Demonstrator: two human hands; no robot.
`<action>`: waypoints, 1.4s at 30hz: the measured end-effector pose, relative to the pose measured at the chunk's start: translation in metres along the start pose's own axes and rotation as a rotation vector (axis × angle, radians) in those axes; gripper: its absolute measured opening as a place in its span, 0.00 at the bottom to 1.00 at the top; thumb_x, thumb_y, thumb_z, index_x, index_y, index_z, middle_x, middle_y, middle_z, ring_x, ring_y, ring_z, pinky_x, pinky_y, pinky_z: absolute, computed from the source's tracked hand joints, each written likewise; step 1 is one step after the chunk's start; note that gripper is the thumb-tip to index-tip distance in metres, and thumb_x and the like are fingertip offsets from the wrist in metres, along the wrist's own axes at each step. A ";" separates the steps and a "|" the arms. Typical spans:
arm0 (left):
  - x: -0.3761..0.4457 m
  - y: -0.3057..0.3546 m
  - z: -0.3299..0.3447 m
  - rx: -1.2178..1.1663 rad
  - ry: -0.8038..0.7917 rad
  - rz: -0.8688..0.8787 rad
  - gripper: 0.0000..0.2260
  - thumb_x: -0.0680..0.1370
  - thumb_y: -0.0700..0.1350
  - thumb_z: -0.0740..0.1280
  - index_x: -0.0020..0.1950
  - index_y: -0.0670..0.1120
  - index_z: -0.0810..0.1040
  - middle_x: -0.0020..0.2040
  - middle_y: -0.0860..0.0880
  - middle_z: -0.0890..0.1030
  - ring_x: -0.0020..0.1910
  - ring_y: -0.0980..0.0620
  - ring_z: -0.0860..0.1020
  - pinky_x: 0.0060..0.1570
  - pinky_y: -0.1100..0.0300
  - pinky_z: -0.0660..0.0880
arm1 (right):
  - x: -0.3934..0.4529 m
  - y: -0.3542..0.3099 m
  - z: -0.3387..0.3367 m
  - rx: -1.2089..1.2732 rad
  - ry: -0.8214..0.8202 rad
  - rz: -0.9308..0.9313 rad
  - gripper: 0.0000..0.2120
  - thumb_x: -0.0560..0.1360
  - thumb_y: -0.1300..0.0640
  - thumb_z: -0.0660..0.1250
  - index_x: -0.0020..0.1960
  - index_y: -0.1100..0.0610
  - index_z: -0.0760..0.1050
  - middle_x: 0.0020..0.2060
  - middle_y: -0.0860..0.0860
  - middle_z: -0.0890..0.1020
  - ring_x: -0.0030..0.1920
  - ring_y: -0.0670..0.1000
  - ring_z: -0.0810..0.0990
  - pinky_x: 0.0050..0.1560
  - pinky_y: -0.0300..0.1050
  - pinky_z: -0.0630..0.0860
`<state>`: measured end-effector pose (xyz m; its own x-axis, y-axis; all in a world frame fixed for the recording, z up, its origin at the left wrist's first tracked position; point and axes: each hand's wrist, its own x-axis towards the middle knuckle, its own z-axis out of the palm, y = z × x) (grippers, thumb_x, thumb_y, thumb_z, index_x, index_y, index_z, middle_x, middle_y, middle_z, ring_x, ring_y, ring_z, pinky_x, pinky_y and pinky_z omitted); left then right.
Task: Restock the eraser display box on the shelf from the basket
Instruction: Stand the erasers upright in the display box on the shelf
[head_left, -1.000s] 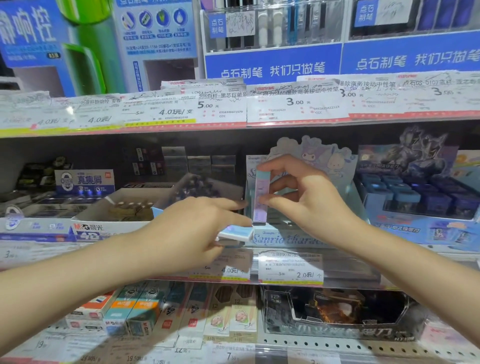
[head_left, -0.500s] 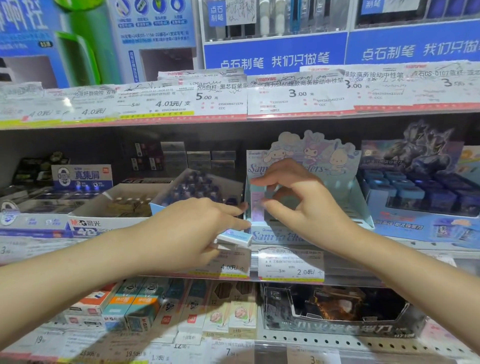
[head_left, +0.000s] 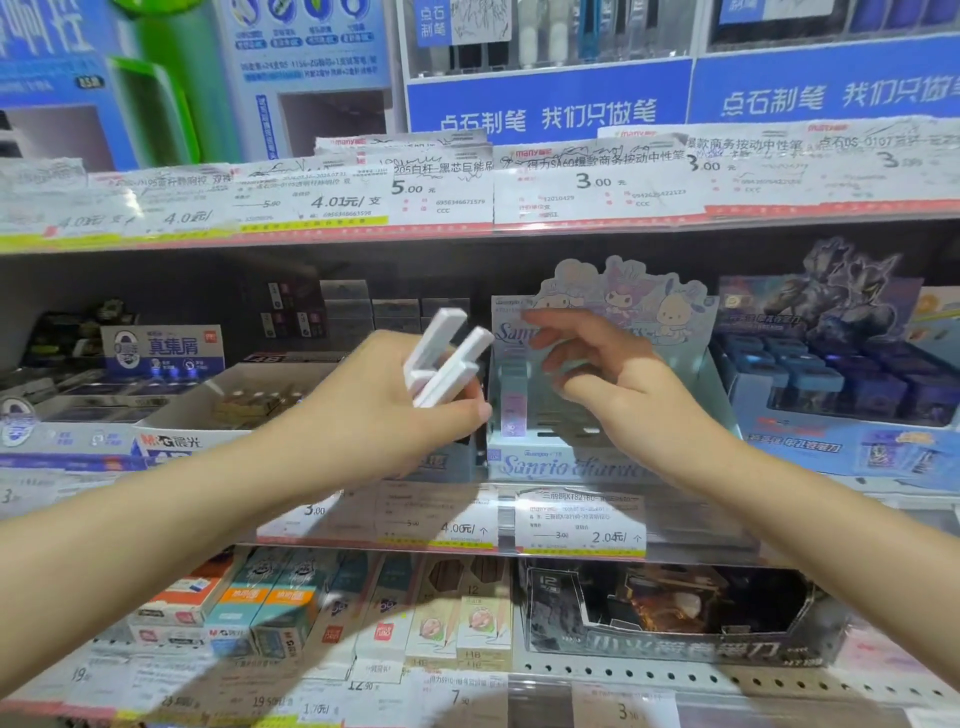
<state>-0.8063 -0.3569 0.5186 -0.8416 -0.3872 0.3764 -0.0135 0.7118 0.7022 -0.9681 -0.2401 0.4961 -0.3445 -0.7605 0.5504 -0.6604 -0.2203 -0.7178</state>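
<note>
Stock: my left hand (head_left: 384, 410) grips spare erasers (head_left: 447, 358), fanned for picking; right hand (head_left: 597, 379), fingers spread empty, beside display box (head_left: 561, 465).

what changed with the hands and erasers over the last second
The right hand let go of the upright eraser, which now stands in the left slot of the display box, and the hand has opened and drawn back. The left hand rose and tipped its spare erasers from flat to pointing upward. The display box, shelf and price tags stayed put.
</note>
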 end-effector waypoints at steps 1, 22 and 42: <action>0.000 0.004 0.000 -0.136 -0.041 -0.086 0.11 0.72 0.38 0.70 0.36 0.33 0.71 0.20 0.50 0.68 0.18 0.55 0.65 0.20 0.64 0.63 | -0.001 -0.004 0.000 0.028 0.036 -0.005 0.20 0.66 0.61 0.58 0.54 0.45 0.73 0.47 0.46 0.77 0.45 0.41 0.75 0.51 0.34 0.72; 0.007 0.015 0.012 -0.853 -0.359 -0.361 0.11 0.74 0.43 0.62 0.47 0.38 0.82 0.38 0.41 0.78 0.27 0.54 0.71 0.27 0.64 0.72 | 0.001 -0.029 -0.006 0.189 -0.052 0.229 0.19 0.67 0.56 0.74 0.56 0.55 0.76 0.45 0.53 0.84 0.47 0.51 0.83 0.45 0.43 0.78; 0.007 0.015 0.011 -0.793 -0.118 -0.415 0.09 0.79 0.40 0.58 0.42 0.38 0.73 0.28 0.46 0.72 0.21 0.57 0.62 0.20 0.67 0.53 | -0.024 -0.012 0.002 -0.472 0.162 -0.788 0.03 0.71 0.65 0.70 0.41 0.64 0.82 0.37 0.57 0.79 0.35 0.48 0.75 0.35 0.36 0.73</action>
<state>-0.8184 -0.3430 0.5252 -0.9028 -0.4288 -0.0339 0.0110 -0.1018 0.9947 -0.9506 -0.2199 0.4904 0.2531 -0.3949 0.8832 -0.9336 -0.3390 0.1160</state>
